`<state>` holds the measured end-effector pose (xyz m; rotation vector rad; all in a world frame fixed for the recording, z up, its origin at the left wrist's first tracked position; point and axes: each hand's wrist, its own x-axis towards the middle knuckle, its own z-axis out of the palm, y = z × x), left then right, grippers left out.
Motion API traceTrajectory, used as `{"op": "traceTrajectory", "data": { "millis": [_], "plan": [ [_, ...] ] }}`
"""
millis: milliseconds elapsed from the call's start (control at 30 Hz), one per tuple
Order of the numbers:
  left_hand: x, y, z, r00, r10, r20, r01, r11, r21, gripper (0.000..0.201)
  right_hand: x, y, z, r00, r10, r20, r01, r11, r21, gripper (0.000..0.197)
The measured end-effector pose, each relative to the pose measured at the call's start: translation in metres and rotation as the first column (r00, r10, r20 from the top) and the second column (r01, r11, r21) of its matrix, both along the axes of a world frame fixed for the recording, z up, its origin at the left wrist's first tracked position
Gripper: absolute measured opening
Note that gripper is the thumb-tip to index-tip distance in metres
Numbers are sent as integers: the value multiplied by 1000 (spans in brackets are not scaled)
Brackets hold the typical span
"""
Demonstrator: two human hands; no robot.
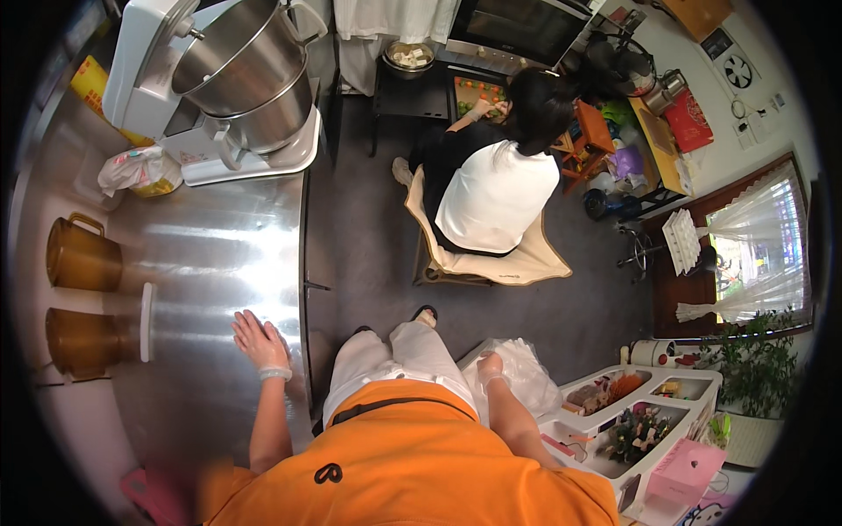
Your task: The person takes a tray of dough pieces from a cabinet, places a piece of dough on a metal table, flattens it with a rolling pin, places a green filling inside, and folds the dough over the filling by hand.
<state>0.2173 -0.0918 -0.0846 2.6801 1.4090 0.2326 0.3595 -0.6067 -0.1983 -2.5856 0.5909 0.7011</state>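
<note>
My left hand (261,344) lies with its fingers stretched out on the steel worktop (197,263), near its right edge. Nothing is in it, and a pale clear cuff rings the wrist. At my right side, my right hand (493,366) is closed at a white plastic bag (526,379), which bulges out around and beyond it. The fingers of that hand are mostly hidden, but it appears to grip the bag.
A stand mixer (254,88) stands on the worktop's far end; brown jugs (83,254) line the wall. Ahead, another person (500,193) sits on a folding chair (526,267), one hand over a tray (478,92) of colourful pieces. A white organiser (649,386) stands right.
</note>
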Motion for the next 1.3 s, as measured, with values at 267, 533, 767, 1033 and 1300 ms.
{"op": "traceTrajectory", "data": {
  "millis": [267, 533, 767, 1033, 1300],
  "plan": [
    [2, 0, -2, 999, -7, 33, 6, 1000, 17, 57, 19, 9, -9, 994, 36, 101, -41, 998, 40, 21],
    [7, -5, 8, 998, -19, 63, 20, 1000, -11, 57, 10, 2, 8, 999, 20, 34, -21, 1000, 23, 24],
    [-5, 7, -19, 979, 14, 202, -24, 999, 47, 55, 23, -18, -13, 999, 39, 12, -41, 984, 175, 20],
    [-17, 13, 13, 911, 133, 390, -98, 989, -108, 69, 41, -9, -11, 999, 47, 2, -46, 975, 219, 11],
    [-58, 79, 28, 922, 276, 270, -307, 949, 77, 68, 64, -10, -7, 994, 49, -98, -18, 955, 295, 13]
  ]
}}
